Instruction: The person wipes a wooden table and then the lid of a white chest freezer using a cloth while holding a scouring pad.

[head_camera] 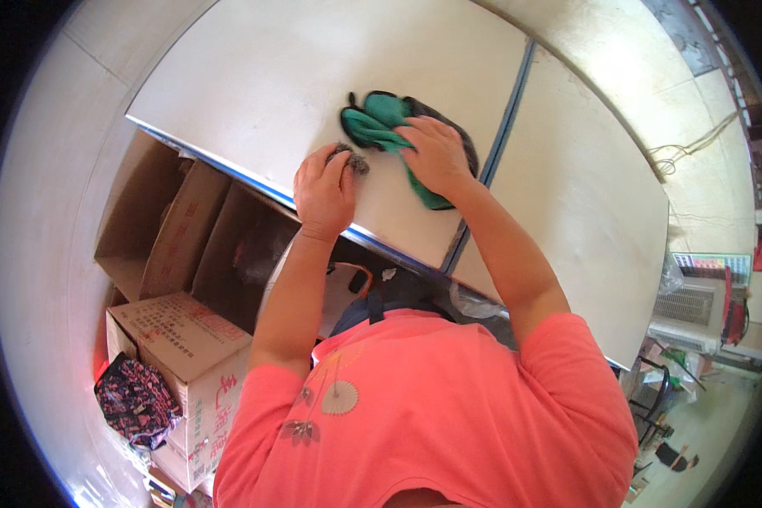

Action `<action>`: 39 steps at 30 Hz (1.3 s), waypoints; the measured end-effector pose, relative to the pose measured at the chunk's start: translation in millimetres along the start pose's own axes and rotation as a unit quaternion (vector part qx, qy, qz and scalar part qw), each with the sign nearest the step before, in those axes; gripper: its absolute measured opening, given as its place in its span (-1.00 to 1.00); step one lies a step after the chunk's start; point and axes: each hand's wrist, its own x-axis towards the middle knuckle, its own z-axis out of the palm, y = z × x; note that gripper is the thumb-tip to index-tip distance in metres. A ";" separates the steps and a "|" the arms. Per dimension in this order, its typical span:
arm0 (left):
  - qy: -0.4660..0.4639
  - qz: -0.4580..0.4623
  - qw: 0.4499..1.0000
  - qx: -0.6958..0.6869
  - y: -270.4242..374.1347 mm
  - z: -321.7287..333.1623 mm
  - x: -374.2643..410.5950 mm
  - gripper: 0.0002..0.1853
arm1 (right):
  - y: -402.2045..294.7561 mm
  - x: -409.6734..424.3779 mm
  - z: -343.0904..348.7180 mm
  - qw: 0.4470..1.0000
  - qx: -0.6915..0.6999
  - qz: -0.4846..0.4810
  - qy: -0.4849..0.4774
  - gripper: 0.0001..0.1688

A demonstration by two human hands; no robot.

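Observation:
My left hand (pixel 325 190) rests near the front edge of the white tabletop (pixel 260 76), its fingers closed around a grey, wiry scouring pad (pixel 355 162). To its right, my right hand (pixel 437 155) lies on a crumpled green cloth with dark edging (pixel 387 109). The cloth spreads flat on the table under and around the fingers; whether they grip it or only press on it cannot be told. Pad and cloth lie close together, with a narrow gap between them.
A dark blue strip (pixel 508 120) crosses the tabletop right of the cloth. Open cardboard boxes (pixel 171 241) stand below the table's front edge at left, beside a closed carton (pixel 184 330) with a patterned fabric item (pixel 133 397). Cables (pixel 679 152) hang beyond the table at right.

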 end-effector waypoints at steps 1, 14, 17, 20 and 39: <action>-0.008 -0.003 1.000 0.001 0.1 -0.2 -0.1 -0.77 | 13.5 -11.3 -7.9 0.999 -0.012 0.035 0.009 -0.58; 0.021 -0.058 0.994 0.089 -74.6 -20.9 45.1 -0.77 | 44.8 -17.5 -7.8 0.987 -0.056 0.131 0.072 -0.59; 0.044 -0.086 0.992 0.079 -77.0 -16.4 44.1 -0.78 | 43.7 0.6 -1.5 0.992 -0.045 0.090 0.076 -0.58; 0.046 -0.081 0.994 0.059 -79.9 -16.9 44.0 -0.78 | 25.8 32.2 16.6 0.996 -0.022 0.045 0.069 -0.58; 0.077 -0.045 0.994 0.071 -84.2 -14.0 47.8 -0.82 | -80.2 -9.6 11.7 0.991 0.086 -0.102 -0.031 -0.62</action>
